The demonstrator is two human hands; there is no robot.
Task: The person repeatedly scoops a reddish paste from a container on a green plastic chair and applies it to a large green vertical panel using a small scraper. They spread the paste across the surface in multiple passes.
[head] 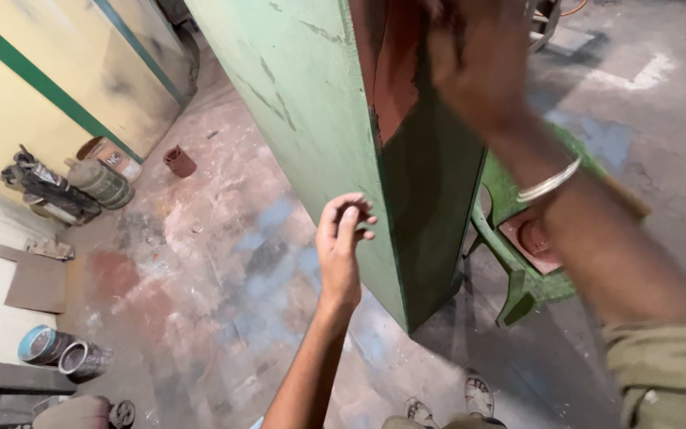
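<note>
A tall green metal panel stands on its edge before me, its inner face dark and red-brown. My left hand is raised beside the panel's green face, fingers curled loosely, thumb touching the fingertips, holding nothing that I can see. My right hand reaches up along the dark inner side near the top edge; it is blurred and its fingers are hard to make out. A metal bangle sits on that wrist. My sandalled feet show at the bottom.
A green plastic chair stands behind the panel at right. Paint tins lie at lower left, a cylinder and tools by the yellow wall, a small reddish pot on the stained concrete floor.
</note>
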